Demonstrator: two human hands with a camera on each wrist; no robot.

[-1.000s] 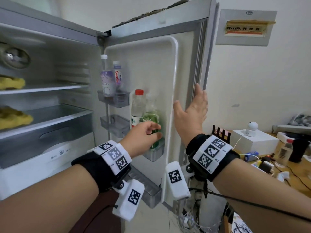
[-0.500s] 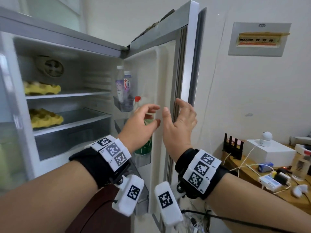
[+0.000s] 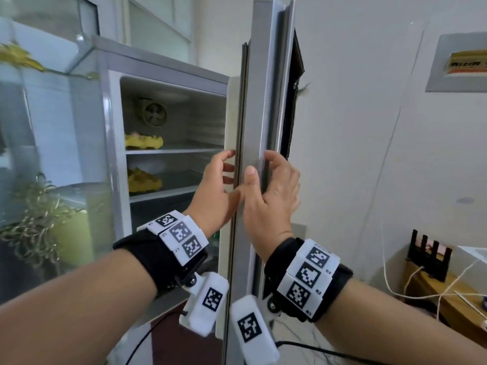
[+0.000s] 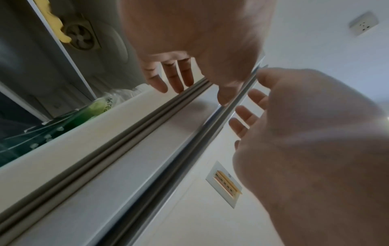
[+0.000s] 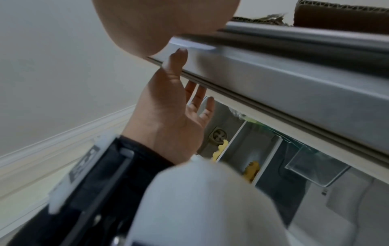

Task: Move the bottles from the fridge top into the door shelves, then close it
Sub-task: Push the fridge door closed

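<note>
The grey fridge door (image 3: 254, 101) stands edge-on in the head view, partly swung in. My left hand (image 3: 216, 185) is on its inner side, and its relaxed straight fingers (image 4: 176, 79) touch the white liner beside the seal. My right hand (image 3: 274, 191) is on the outer side with its thumb (image 3: 250, 175) against the edge face, and its fingers (image 4: 244, 114) lie loosely on the outer face. Neither hand holds anything. A green bottle (image 4: 92, 111) sits in a door shelf behind the liner rim. The other bottles are hidden by the door.
Yellow food (image 3: 143, 142) lies on the fridge's inner shelves. A glass case with a plant (image 3: 39, 219) stands at the left. A wooden desk (image 3: 434, 293) with a black router (image 3: 428, 255) and cables is at the right. Cardboard (image 5: 336, 15) shows beyond the door's top edge.
The door has swung from wide open to nearly edge-on. My left hand let go of the green bottle and moved to the door's inner edge. My right hand stayed on the outer edge.
</note>
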